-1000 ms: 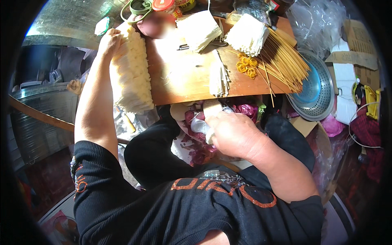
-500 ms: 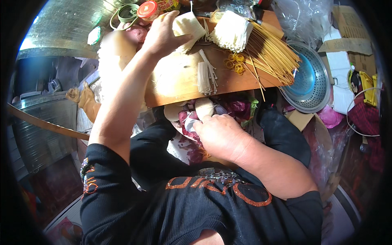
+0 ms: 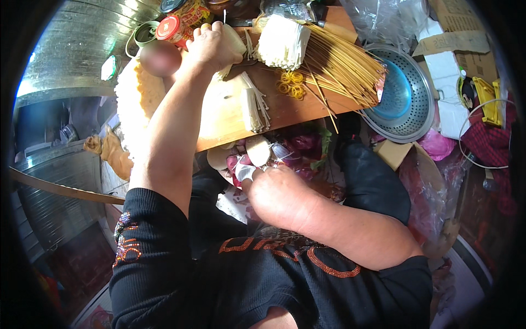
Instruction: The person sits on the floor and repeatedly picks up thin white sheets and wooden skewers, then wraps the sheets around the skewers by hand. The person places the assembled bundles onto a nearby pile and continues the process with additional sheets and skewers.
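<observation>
L hand [image 3: 211, 48] outstretched, gripping enoki bndl [image 3: 234, 41]; R hand [image 3: 279, 193] low, finger grip unclear.

Open lane across the board [image 3: 287, 111], hemmed by white mushroom bundle [image 3: 253, 108], yellow rings [image 3: 290, 80] and fanned skewers [image 3: 350, 68].

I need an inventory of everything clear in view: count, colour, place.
board: one, brown, top centre
stalk bundles: three, white, on board
white pile: one, white, board's left
skewers: many, tan, board's right
rubber bands: several, yellow, beside skewers
jar: one, red-lidded, upper left
colander: one, grey, right of board
dish: one, blue, inside colander
purple pieces: several, purple, board's near side
left hand: one, bare, touching bundle
right hand: one, bare, beside purple pieces
</observation>
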The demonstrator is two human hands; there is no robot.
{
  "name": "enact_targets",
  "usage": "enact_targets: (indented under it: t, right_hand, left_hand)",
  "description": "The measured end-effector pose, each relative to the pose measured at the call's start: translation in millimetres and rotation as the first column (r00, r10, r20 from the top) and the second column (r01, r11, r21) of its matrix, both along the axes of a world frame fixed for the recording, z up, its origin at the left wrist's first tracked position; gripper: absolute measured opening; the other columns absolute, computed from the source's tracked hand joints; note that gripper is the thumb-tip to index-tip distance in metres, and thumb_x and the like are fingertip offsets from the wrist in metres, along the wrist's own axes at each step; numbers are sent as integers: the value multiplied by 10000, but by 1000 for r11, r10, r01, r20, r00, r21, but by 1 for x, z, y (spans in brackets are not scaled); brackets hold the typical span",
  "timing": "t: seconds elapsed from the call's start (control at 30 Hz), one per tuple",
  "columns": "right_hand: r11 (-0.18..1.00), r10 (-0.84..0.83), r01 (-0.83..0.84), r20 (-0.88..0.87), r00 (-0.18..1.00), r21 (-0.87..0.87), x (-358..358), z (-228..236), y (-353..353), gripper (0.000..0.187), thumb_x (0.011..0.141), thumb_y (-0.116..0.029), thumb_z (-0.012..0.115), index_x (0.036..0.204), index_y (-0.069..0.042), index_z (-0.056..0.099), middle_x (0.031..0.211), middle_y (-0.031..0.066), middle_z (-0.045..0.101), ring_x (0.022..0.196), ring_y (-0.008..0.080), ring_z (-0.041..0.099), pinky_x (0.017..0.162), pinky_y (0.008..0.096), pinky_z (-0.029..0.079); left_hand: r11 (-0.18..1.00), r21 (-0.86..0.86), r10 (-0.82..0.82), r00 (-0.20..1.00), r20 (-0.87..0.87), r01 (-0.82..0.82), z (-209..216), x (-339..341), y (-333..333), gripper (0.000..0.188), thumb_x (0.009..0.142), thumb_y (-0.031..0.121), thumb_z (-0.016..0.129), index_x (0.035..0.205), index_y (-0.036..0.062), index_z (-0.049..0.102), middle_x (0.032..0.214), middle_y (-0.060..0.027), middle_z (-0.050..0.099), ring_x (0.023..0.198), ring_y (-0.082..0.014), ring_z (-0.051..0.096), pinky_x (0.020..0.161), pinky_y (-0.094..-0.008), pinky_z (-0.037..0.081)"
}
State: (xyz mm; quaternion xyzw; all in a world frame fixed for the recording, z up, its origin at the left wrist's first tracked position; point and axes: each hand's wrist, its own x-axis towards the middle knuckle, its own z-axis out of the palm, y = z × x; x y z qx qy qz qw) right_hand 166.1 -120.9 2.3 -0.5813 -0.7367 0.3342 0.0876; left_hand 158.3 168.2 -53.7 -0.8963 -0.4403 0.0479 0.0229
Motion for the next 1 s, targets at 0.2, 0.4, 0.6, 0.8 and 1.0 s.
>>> enact_targets:
  t: [0.2,0.4,0.6,0.8,1.0]
  right_hand:
    - [1000,16,-16,12,1000,11,-2,-2,-4,161,817,-118,543,882,-15,648,829,150,671,764,271,682,701,377,546]
    - [993,120,-118,102,988,-25,-1,8,11,179,800,-126,563,928,-41,655,883,158,679,847,285,681,727,393,548]
    - [986,134,-120,121,984,-115,0,16,22,249,772,-130,612,1004,-43,643,943,147,676,920,291,663,819,390,529]
    - [978,151,-129,131,980,-165,-6,3,18,293,744,-156,640,1014,-41,638,953,158,674,934,291,661,823,399,528]
    - [985,108,-80,187,976,-155,3,-2,24,218,777,-158,593,918,-59,727,937,137,709,908,276,684,800,392,539]
  left_hand:
    - [1000,2,3,946,325,-4,12,-44,-13,877,582,434,772,1290,35,441,1192,-214,540,1154,-363,488,983,-445,418]
    - [930,-365,253,650,717,40,44,-125,-51,775,586,288,832,1207,-25,491,1075,-156,619,1029,-253,604,899,-388,485]
    - [605,-794,660,523,539,55,41,-157,-118,249,696,197,732,857,11,693,766,-21,650,718,-110,577,709,-274,461]
    - [523,-795,767,577,282,-307,-11,-156,-117,469,690,376,763,898,-38,692,837,-77,666,795,-167,612,733,-326,488]
    - [726,-524,614,763,201,-445,-6,-129,-118,980,631,545,825,1259,-112,460,1144,-248,611,1051,-308,619,914,-378,486]
